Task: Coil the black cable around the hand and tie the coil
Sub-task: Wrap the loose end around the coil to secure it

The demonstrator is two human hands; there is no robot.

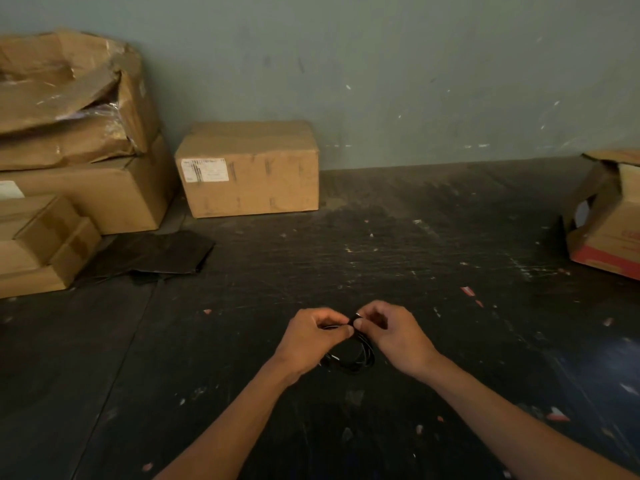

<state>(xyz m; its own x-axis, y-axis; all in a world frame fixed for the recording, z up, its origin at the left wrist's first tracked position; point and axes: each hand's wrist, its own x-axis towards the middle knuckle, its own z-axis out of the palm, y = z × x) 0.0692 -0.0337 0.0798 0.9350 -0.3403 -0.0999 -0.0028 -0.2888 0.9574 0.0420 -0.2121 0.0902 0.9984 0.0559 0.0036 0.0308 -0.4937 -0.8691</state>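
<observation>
The black cable (356, 362) hangs as a small coil of loops between my two hands, low in the middle of the view above the dark floor. My left hand (313, 339) pinches the top of the coil between thumb and fingers. My right hand (393, 336) pinches the cable right beside it, with a short end showing between the fingertips. The two hands almost touch at the fingertips. The upper part of the coil is hidden by my fingers.
A dark, scuffed floor (415, 258) with scraps of litter runs to a grey-green wall. Stacked cardboard boxes (79, 188) stand at the left, one closed box (249, 169) at the wall, a torn box (609, 216) at the right. Black sheets (156, 252) lie by the left stack.
</observation>
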